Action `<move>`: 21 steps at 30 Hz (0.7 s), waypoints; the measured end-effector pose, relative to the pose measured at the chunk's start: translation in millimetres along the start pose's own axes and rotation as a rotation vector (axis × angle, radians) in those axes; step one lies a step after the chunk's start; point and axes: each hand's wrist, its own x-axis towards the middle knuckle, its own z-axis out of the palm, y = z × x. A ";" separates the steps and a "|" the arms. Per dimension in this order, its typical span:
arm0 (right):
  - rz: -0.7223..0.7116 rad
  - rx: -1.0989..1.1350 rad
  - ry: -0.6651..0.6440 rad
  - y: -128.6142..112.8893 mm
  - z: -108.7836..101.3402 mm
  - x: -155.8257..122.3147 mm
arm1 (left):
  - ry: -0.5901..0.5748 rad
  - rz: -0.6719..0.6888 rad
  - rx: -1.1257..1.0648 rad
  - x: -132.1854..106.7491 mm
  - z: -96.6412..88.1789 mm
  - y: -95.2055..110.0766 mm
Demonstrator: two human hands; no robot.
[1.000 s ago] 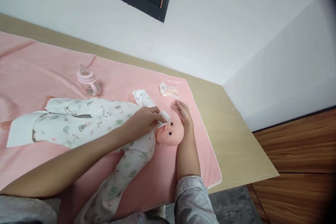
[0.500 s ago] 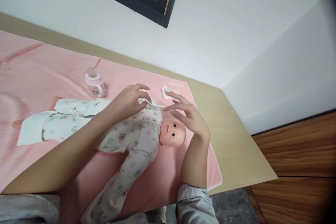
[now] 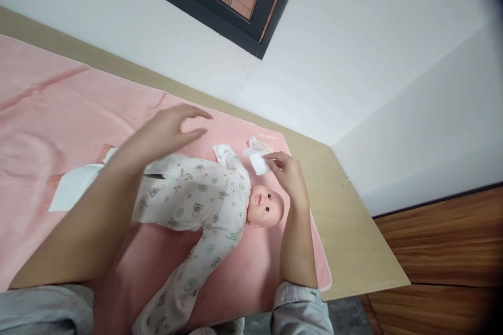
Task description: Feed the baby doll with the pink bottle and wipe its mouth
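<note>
OK, white cloth (image 3: 259, 164) has moved from left hand (image 3: 167, 131), now spread and empty above the blanket (image 3: 251, 267), to right hand (image 3: 288, 172), pinching it beside the packet (image 3: 261, 144) near the tabletop's (image 3: 353, 241) far right corner, so doll's face (image 3: 263, 204) is uncovered, apparently a pause in contact.

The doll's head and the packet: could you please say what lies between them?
The head view shows a white cloth, held by the right hand, between the doll's head and the packet.
</note>
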 end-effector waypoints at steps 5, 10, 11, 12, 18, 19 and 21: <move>0.234 -0.192 0.204 58.9 -20.8 30.9 | 0.242 -0.301 -0.006 -11.0 -51.7 -52.0; 0.276 -0.066 0.245 92.9 -21.4 66.1 | 0.215 -0.578 0.054 -14.2 -57.8 -111.3; 0.275 -0.031 0.241 96.1 -19.2 73.0 | 0.179 -0.607 0.047 -13.3 -55.8 -120.6; 0.276 0.005 0.232 98.6 -16.7 79.5 | 0.129 -0.624 0.038 -12.1 -53.5 -128.5; 0.385 0.399 0.165 111.2 -1.6 99.4 | -0.099 -0.619 0.070 -8.3 -42.4 -150.9; 0.430 0.436 0.141 114.7 0.2 98.7 | -0.115 -0.609 0.086 -9.0 -41.5 -152.4; 0.517 0.442 0.085 123.4 2.7 94.9 | -0.133 -0.599 0.120 -11.1 -40.0 -156.5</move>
